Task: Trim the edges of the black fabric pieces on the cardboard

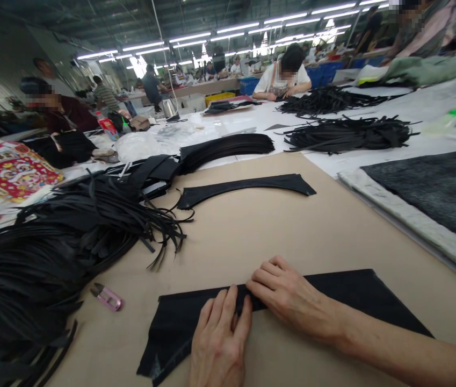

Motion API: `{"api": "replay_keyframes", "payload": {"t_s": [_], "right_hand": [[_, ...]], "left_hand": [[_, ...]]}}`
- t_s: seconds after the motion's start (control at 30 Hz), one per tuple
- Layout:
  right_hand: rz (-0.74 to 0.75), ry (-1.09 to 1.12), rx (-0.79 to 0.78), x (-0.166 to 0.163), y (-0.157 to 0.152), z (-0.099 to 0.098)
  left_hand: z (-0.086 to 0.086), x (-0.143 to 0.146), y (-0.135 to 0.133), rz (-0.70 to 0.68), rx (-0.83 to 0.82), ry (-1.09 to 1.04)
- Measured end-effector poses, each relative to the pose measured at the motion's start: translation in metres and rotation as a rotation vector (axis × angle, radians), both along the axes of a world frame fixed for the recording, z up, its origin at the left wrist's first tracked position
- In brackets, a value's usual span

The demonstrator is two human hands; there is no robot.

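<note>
A curved black fabric piece point(344, 293) lies across the tan board point(260, 226) close to me. My left hand point(219, 338) rests flat on its left part, fingers stretched out and close together. My right hand point(288, 295) lies on the fabric's upper edge just right of it, fingers extended and pressing down, fingertips almost touching the left hand. Neither hand holds anything. A second curved black piece point(247, 188) lies farther back on the board.
A big heap of black strips point(58, 236) fills the left side, with pink thread snips point(107, 297) beside it. A stack of black pieces point(228, 148) and more strip piles point(344, 134) lie behind. A dark grey pad point(437, 188) sits right. Other people work at the far tables.
</note>
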State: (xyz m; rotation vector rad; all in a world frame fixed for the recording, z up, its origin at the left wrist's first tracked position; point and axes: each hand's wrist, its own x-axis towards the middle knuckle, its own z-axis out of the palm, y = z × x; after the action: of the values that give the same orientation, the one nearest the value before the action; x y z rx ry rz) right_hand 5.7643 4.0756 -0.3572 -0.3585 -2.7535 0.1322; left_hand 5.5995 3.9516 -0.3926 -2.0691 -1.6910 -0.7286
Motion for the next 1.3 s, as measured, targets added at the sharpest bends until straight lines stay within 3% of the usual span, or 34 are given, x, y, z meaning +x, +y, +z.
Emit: {"api": "replay_keyframes", "payload": {"t_s": [0.23,0.4,0.5,0.63,0.73,0.93,1.07,1.2,1.3], "right_hand": [[0.016,-0.003,-0.018,0.004,-0.007,-0.003],[-0.012,-0.055,0.04,0.005,-0.012,0.008],[-0.031,-0.075,0.027,0.007,-0.013,0.006],[-0.042,-0.07,-0.027,0.012,-0.014,0.001],[-0.069,-0.078,-0.093,0.012,-0.015,0.004],[-0.278,-0.155,-0.299,0.003,-0.011,0.017],[-0.325,-0.193,-0.446,-0.003,-0.006,0.029],[-0.337,-0.255,-0.526,-0.005,-0.004,0.037],[-0.322,-0.249,-0.565,-0.005,-0.003,0.039]], "left_hand": [[-0.008,-0.002,-0.001,-0.071,0.005,-0.041],[0.003,-0.006,0.002,-0.064,-0.061,0.091],[0.011,-0.005,0.008,-0.023,-0.123,0.064],[0.011,-0.004,0.01,-0.017,-0.246,-0.001],[0.005,-0.006,0.008,-0.011,-0.222,0.02],[0.006,-0.012,0.011,0.012,-0.211,-0.049],[0.02,-0.012,0.02,0.082,-0.346,-0.222],[0.039,-0.01,0.03,0.088,-0.596,-0.375],[0.049,-0.009,0.035,0.117,-0.689,-0.447]]}}
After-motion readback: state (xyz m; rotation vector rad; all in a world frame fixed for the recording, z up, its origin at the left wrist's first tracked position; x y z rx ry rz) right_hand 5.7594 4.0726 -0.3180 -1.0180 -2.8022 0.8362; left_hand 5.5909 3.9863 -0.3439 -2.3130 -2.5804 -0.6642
